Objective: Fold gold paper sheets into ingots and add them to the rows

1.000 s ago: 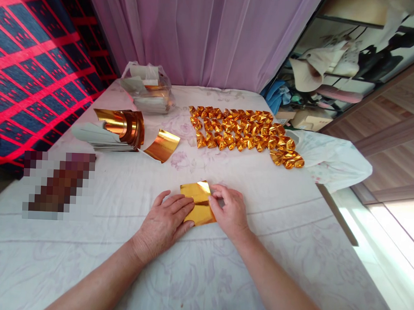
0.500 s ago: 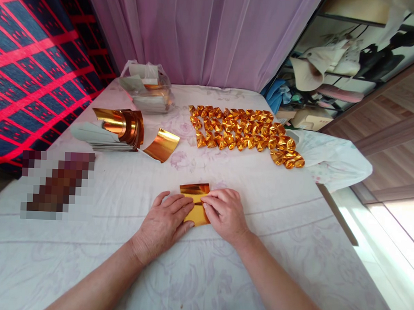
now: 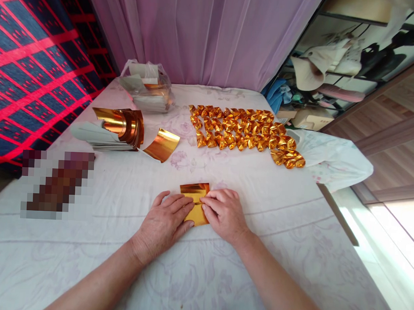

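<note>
Both the left hand (image 3: 163, 224) and right hand (image 3: 225, 214) press flat, unclenched, on a half-folded gold foil sheet (image 3: 195, 200), with rows of finished gold foil ingots (image 3: 244, 134) beyond it and a stack of unfolded gold sheets (image 3: 121, 126) waiting.

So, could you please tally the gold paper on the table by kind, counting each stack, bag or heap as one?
Gold sheet being folded, under left hand and right hand: 1
Loose curled gold sheet: 1
Stack of gold sheets: 1
Plastic bag of sheets: 1
Heap of folded gold pieces, too many to count singly: 1
Total: 5
</note>
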Demonstrator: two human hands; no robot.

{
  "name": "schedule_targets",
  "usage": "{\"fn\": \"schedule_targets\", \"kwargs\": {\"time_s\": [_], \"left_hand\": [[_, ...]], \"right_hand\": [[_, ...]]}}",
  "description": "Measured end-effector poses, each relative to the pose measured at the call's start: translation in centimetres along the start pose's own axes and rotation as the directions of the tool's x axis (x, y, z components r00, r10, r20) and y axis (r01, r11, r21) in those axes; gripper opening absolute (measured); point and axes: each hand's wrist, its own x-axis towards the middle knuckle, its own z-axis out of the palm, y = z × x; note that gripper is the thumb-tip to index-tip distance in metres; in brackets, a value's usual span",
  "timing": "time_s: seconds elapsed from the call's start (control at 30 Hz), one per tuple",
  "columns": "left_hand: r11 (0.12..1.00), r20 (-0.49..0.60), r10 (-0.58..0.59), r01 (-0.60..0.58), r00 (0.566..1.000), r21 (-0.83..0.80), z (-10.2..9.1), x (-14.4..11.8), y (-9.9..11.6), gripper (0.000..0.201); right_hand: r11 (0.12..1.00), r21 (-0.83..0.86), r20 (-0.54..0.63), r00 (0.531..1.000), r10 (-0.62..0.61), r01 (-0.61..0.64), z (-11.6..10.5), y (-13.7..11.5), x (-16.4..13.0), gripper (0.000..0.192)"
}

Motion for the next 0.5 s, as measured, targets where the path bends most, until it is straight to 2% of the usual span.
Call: {"fn": "schedule_targets", "kwargs": {"time_s": [0.3, 0.5], "left_hand": [[1.0, -0.002, -0.006, 0.006, 1.0, -0.01, 0.03, -0.01, 0.0, 0.034], [1.0, 0.014, -0.016, 0.016, 1.0, -0.011, -0.07, -0.07, 0.07, 0.035]], "right_hand": [[1.0, -0.011, -0.043, 0.999, -0.017, 0.016, -0.25, 0.49, -0.15, 0.018], [1.0, -0.02, -0.012, 1.0, -0.012, 0.012, -0.43, 0.8, -0.34, 0.02]]}}
